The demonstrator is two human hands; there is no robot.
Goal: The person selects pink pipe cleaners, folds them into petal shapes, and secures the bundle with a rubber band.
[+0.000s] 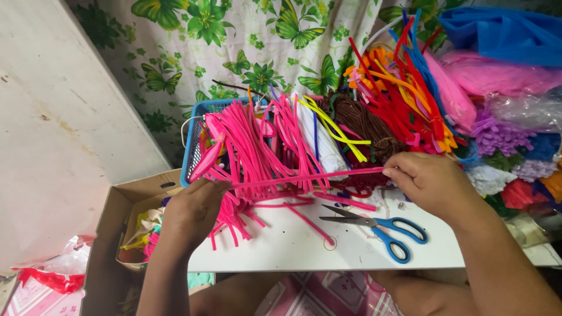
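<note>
Now both hands stretch a pink pipe cleaner [304, 177] — taut.

Blue-handled scissors [380, 227] lie on the white table [281, 248] beside a cardboard box [114, 216].

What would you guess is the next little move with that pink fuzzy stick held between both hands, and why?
Probably bending or folding it. The left hand and right hand pinch the two ends of one pink pipe cleaner, stretched straight above the white table. The blue-handled scissors lie untouched, so cutting seems less likely.
</note>
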